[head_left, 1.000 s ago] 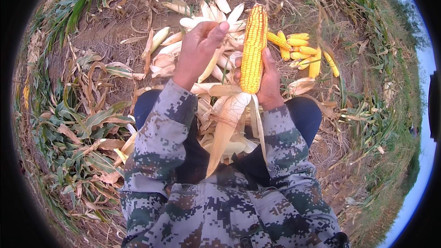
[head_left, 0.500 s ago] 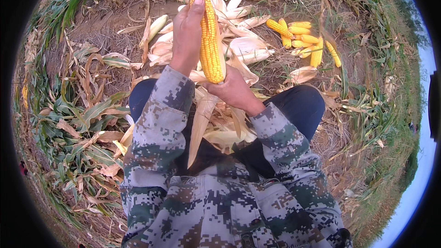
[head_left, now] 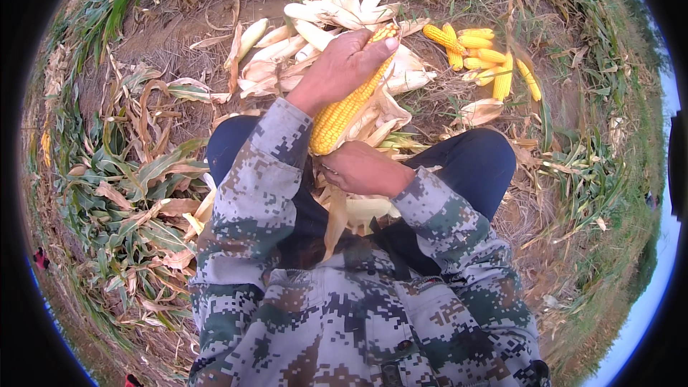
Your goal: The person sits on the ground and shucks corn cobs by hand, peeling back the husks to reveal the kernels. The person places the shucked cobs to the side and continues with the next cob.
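Observation:
A yellow ear of corn (head_left: 340,120) lies slantwise in front of me, its kernels bare on the side that shows. My left hand (head_left: 344,68) is closed around its upper part, thumb near the tip. At the lower end my right hand (head_left: 369,168) is a fist, gripping the husk at the base. A pale dry strip of husk (head_left: 335,222) hangs below that fist between my legs. Other husk leaves (head_left: 383,118) spread behind the ear, partly hidden by it and by my hands.
Several husked ears (head_left: 494,64) lie grouped on the ground at the far right. Ears still in pale husks (head_left: 315,32) are heaped straight ahead. Dry and green corn leaves (head_left: 154,193) cover the ground at left. My bent knees (head_left: 466,161) flank the work.
The ear has tilted, its tip swinging right and its base left. My left hand has moved right and down with it. My right hand has dropped slightly and curled tighter at the base.

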### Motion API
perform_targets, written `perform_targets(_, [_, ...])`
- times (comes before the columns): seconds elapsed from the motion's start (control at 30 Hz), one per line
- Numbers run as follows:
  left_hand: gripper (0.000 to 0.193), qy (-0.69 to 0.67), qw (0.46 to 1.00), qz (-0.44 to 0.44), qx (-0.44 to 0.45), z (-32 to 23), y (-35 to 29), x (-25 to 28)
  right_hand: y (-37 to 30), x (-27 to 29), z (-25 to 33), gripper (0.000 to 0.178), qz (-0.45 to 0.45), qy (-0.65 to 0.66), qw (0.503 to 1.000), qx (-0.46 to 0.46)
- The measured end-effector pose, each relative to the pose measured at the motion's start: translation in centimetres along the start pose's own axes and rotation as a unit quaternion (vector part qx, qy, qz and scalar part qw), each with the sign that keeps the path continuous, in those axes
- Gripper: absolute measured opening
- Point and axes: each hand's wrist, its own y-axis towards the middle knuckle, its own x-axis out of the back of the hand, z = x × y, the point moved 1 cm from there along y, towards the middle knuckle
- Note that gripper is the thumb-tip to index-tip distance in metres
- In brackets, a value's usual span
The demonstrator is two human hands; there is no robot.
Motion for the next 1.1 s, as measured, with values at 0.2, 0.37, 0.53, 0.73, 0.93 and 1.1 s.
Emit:
perform_targets(0.2, [0.041, -0.329, 0.942, -0.046, 0.046, -0.5, -0.2, 3.0, -1.8, 6.6, -2.2, 0.04, -0.319, 0.253, 0.899, -0.164])
perform_targets(0.37, [0.041, -0.255, 0.963, -0.092, -0.005, -0.3, 0.7, 0.7, 0.2, 8.5, -1.3, 0.049, -0.474, 0.362, 0.796, -0.101])
perform_targets(0.53, [0.047, -0.114, 0.987, -0.111, -0.035, 0.2, 0.3, 0.3, 0.7, 7.2, -1.1, 0.036, -0.504, 0.38, 0.762, -0.147])
perform_targets(0.73, [0.05, -0.158, 0.976, -0.147, -0.03, 0.4, 0.8, -0.1, 0.3, 6.9, -1.2, 0.024, -0.51, 0.336, 0.779, -0.145])
perform_targets(0.93, [0.046, -0.218, 0.951, -0.221, 0.002, 2.1, 2.5, 1.3, -1.3, 5.9, 1.5, 0.027, -0.374, 0.522, 0.764, -0.065])
perform_targets(1.1, [0.04, -0.268, 0.921, -0.283, 0.017, 2.5, 3.0, 3.4, -2.9, 5.0, 4.2, 0.031, -0.225, 0.326, 0.914, -0.084])
